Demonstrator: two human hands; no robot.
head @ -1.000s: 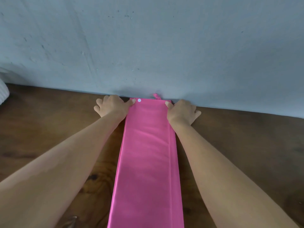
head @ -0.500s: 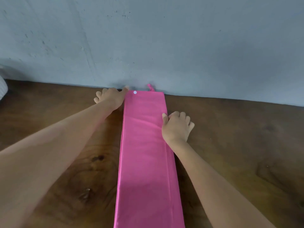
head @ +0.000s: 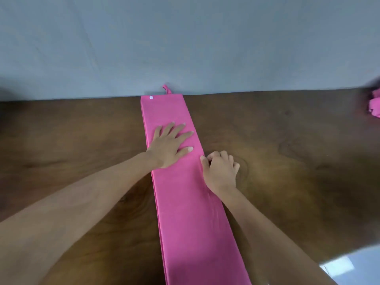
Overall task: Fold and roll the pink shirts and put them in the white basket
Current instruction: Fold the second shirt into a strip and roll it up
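A pink shirt (head: 185, 202) lies folded into one long narrow strip on the brown wooden table (head: 72, 140), running from the wall toward me. A white button and a small loop show at its far end. My left hand (head: 169, 144) lies flat on the strip with fingers spread, pressing it down. My right hand (head: 220, 169) sits at the strip's right edge, fingers curled on the table and thumb against the fabric edge. The white basket is out of view.
A grey wall (head: 185, 38) stands right behind the table's far edge. More pink cloth (head: 374, 106) lies at the far right edge of the view. A pale floor patch (head: 349, 266) shows past the table's near right corner.
My left hand left the strip's far left corner and now lies flat on top, nearer to me. My right hand slid toward me along the right edge. The view shifted right.
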